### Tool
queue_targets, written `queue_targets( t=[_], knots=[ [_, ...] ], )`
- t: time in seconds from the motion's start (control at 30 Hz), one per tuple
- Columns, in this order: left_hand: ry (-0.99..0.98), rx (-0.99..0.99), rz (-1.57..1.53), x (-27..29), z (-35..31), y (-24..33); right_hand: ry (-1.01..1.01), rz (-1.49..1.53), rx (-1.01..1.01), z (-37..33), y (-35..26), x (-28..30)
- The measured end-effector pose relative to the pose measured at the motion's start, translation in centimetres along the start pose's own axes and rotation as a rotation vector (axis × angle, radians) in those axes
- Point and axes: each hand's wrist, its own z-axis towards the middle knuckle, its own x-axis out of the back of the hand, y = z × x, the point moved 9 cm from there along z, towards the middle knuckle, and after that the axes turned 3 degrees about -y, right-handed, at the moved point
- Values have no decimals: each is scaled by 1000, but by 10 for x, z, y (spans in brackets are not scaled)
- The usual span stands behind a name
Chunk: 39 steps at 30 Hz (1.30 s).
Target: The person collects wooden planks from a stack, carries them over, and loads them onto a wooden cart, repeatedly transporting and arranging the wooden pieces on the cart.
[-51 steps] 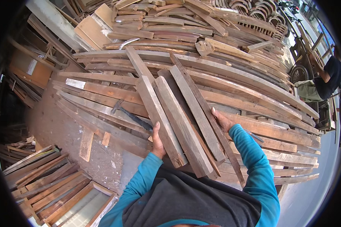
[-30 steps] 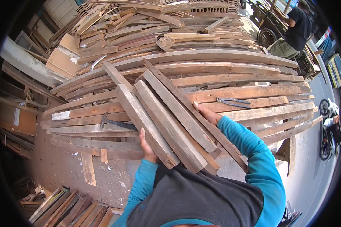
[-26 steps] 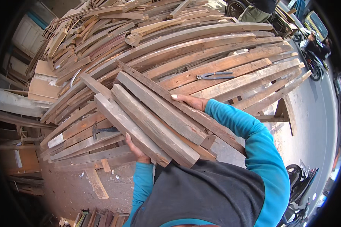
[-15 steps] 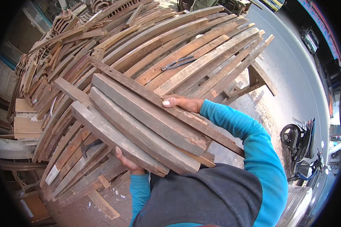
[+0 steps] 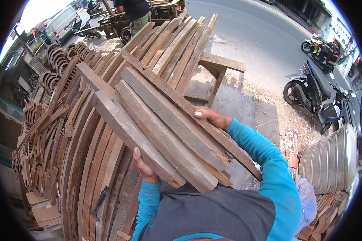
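A stack of sawn wooden planks (image 5: 165, 132), slightly curved and greyish brown, lies across both my arms in front of my chest. My left hand (image 5: 145, 166) is wrapped round the lower left side, its thumb up against the nearest plank. On the opposite side, my right hand (image 5: 215, 117) grips a thin, dark, rough-edged plank (image 5: 165, 86), the thumb over its top. The fingers of both hands are mostly hidden under the wood. Below and left of the stack, a hammer (image 5: 99, 204) rests on long curved beams (image 5: 88, 168).
Wood offcuts (image 5: 48, 120) and curved pieces (image 5: 52, 76) heap up on the left. A wooden trestle (image 5: 219, 66) stands beyond the beams. To the right are a parked motorbike (image 5: 309, 90), a ribbed metal drum (image 5: 330, 160) and rubble. A person (image 5: 136, 14) stands at the far side.
The view has swung, so the beams sit further left and more street shows. The stack stays in both my hands. A pair of pincers on the beams is no longer visible.
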Motion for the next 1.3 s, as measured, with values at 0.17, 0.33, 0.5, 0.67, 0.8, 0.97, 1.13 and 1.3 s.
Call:
queue_targets(
  t=[0.17,0.33,0.5,0.67,0.8,0.97,1.13,1.3],
  knots=[
    [-153,231,-12,-107,62,-89,350,59,112,-94,-2,127],
    [-481,597,-81,-162,65,-146,728,456,242,-211,55,186],
    [-610,482,-46,-151,53,-150,984,425,186,-316,129,194],
    [-642,564,-171,-96,6,-156,1192,391,70,-351,156,108],
    [-613,542,-220,-55,-14,-122,1242,371,28,-351,167,58],
    [-659,506,-159,-45,-47,-119,1261,372,38,-368,179,30],
    [-598,519,-73,-62,-81,-133,1261,362,80,-411,181,33],
    [-582,533,-69,-97,-112,-165,1258,346,98,-458,183,54]
  ],
)
